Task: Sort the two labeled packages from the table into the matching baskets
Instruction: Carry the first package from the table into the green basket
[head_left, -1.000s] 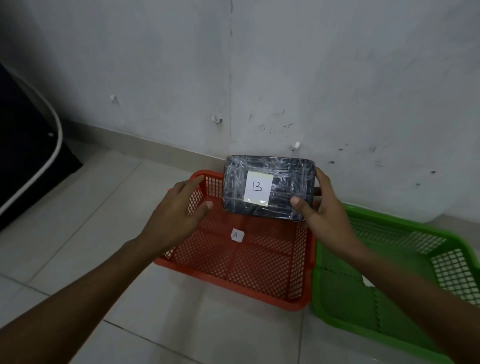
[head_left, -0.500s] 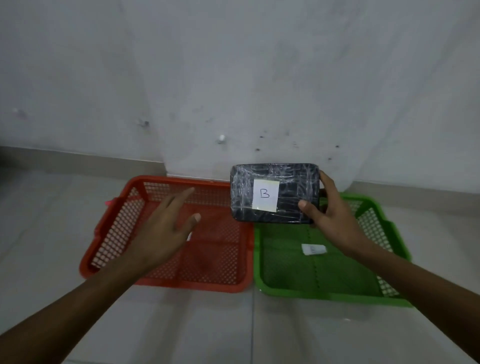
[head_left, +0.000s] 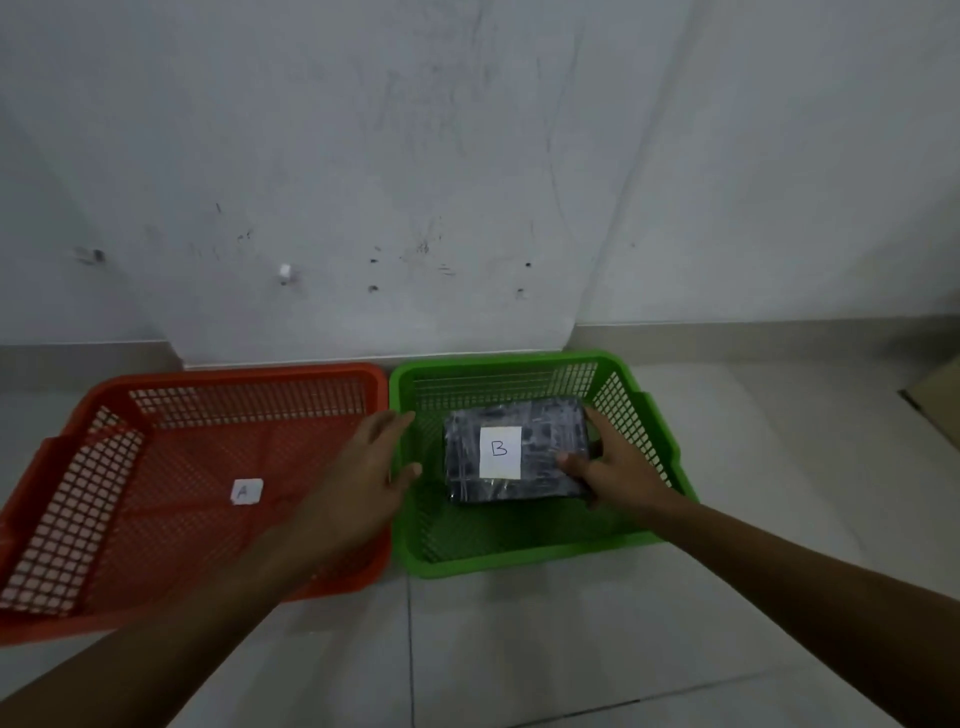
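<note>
A black plastic-wrapped package (head_left: 540, 447) with a white label marked B lies low inside the green basket (head_left: 524, 558), on the right. My right hand (head_left: 613, 470) grips its right edge, thumb on top. Left of it stands the orange basket (head_left: 249, 376), with a small white tag marked A (head_left: 246, 491) on its floor. My left hand (head_left: 363, 467) hovers open over the seam between the two baskets, fingers spread, holding nothing. No second package is in sight.
Both baskets sit side by side on a pale tiled floor against a scuffed white wall (head_left: 467, 182). A brown cardboard edge (head_left: 937, 402) shows at the far right.
My right hand has lowered the B package from above the baskets down into the green basket. My left hand shifted right toward the green basket. The view has tilted down.
</note>
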